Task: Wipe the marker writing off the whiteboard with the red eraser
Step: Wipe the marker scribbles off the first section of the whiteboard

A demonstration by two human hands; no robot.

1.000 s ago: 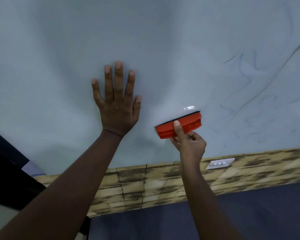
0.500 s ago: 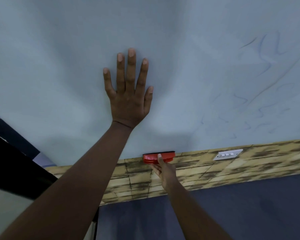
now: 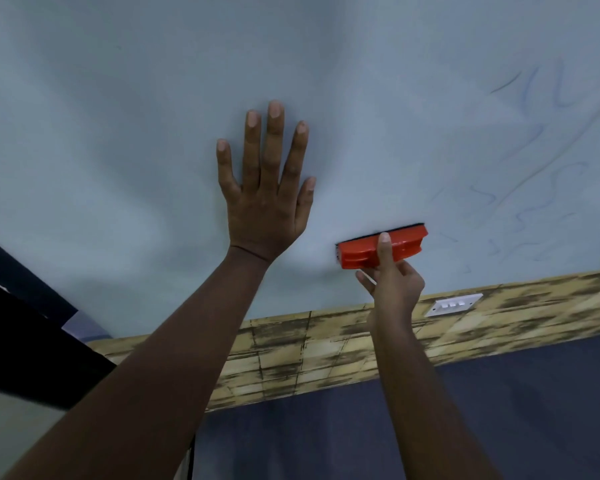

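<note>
The whiteboard [image 3: 118, 133] fills the upper view, pale and mostly wiped on its left and middle. Faint blue marker writing [image 3: 541, 188] remains as smeared lines on the right side. My left hand [image 3: 267, 195] lies flat on the board with straight, spread fingers. To its right, my right hand [image 3: 392, 282] grips the red eraser [image 3: 364, 249] from below, thumb across its back, with the dark felt face against the board just above the lower edge.
Under the board runs a yellow-brown brick-pattern strip [image 3: 291, 355] with a white switch plate [image 3: 452, 304]. Below that is a dark blue wall [image 3: 499, 410]. A black object [image 3: 21, 341] juts in at the lower left.
The eraser went down to the board's bottom edge half a second ago and has come back up and rightward. My left hand stayed flat on the board.
</note>
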